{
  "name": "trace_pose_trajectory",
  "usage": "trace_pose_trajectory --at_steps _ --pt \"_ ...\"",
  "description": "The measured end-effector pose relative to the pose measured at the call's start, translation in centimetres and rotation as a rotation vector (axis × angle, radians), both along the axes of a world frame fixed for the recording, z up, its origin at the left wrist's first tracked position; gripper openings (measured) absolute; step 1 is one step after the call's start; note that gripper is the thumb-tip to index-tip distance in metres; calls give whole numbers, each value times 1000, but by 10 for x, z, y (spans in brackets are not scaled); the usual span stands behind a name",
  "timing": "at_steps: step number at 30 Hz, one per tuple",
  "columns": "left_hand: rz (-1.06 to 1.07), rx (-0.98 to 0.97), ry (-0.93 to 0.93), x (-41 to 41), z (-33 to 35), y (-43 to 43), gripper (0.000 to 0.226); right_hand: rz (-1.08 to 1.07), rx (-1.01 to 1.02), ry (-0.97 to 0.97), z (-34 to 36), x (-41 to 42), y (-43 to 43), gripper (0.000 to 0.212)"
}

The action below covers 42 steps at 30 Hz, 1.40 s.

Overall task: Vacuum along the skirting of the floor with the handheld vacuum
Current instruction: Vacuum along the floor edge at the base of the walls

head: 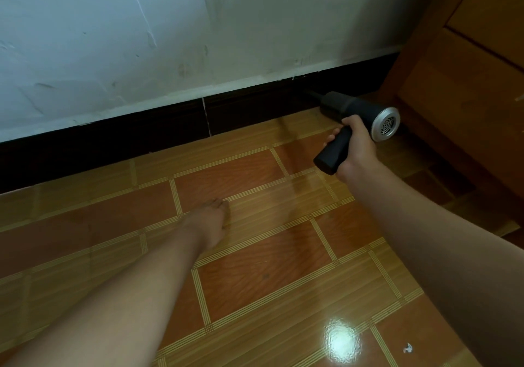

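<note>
The vacuum (354, 108) sits low beside the cabinet (467, 83), its nozzle at the dark skirting (141, 137). The right hand (354, 145) wraps its handle; the left hand (209, 222) presses flat on the floor (255, 253). Best keep the nozzle in the floor joint and draw it slowly leftward.

A scuffed pale wall (141, 40) is edged below by dark skirting (113, 145) — glossy patterned floor tiles (255, 267) are struck by glare (341, 338), and a wooden cabinet (467, 89) is set at right.
</note>
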<state>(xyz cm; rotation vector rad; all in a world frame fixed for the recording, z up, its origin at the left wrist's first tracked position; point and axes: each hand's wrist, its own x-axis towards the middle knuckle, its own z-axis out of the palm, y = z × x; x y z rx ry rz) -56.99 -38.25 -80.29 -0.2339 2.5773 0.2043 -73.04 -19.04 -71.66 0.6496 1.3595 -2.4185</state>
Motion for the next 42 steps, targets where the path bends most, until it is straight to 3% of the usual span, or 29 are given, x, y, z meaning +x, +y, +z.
trace_pose_trajectory --at_steps 19,31,42 --pt "-32 0 -58 27 4 -15 66 246 149 -49 -28 33 -20 9" --pt "-39 3 -5 30 -7 -22 62 261 118 -86 -41 33 -30 10" --pt "272 169 224 21 1 -29 22 257 40 -182 -29 39 -16 17"
